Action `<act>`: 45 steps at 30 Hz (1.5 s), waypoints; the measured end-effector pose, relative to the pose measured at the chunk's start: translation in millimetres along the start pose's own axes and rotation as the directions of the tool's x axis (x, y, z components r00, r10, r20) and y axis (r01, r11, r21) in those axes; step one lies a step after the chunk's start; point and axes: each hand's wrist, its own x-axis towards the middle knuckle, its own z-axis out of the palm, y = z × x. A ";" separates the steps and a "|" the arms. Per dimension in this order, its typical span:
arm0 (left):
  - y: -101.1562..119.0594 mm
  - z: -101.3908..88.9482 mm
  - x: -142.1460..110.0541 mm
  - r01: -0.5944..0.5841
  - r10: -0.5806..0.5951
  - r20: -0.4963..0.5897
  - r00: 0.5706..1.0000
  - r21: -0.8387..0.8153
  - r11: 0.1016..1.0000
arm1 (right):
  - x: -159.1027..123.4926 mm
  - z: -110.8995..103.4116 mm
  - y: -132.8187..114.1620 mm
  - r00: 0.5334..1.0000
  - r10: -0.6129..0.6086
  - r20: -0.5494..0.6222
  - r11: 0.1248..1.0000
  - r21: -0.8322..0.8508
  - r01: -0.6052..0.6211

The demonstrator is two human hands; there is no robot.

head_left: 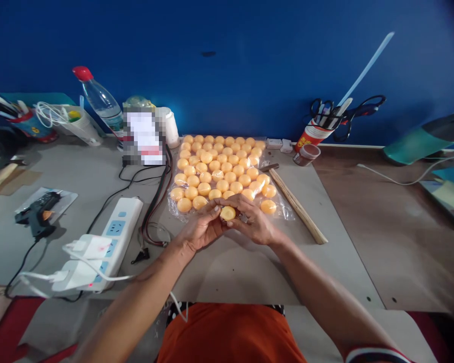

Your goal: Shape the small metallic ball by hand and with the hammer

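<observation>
My left hand (201, 227) and my right hand (254, 222) meet at the middle of the table, fingers curled around one small yellow-orange ball (227, 213) held between them. Just beyond my hands lies a clear plastic sheet (283, 210) covered with several rows of the same yellow-orange balls (219, 166). A single ball (268, 206) sits apart to the right of my right hand.
A wooden stick (297, 206) lies right of the sheet. A white power strip (102, 247) with plugs and cables sits left, a glue gun (38, 214) farther left. A water bottle (100, 103) and a cup of scissors (318, 132) stand at the blue wall.
</observation>
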 end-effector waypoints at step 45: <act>-6.0 -6.6 7.8 0.065 -0.058 -0.156 0.986 0.041 0.997 | 1.1 2.1 14.4 0.999 0.033 -0.011 0.999 0.013 -0.033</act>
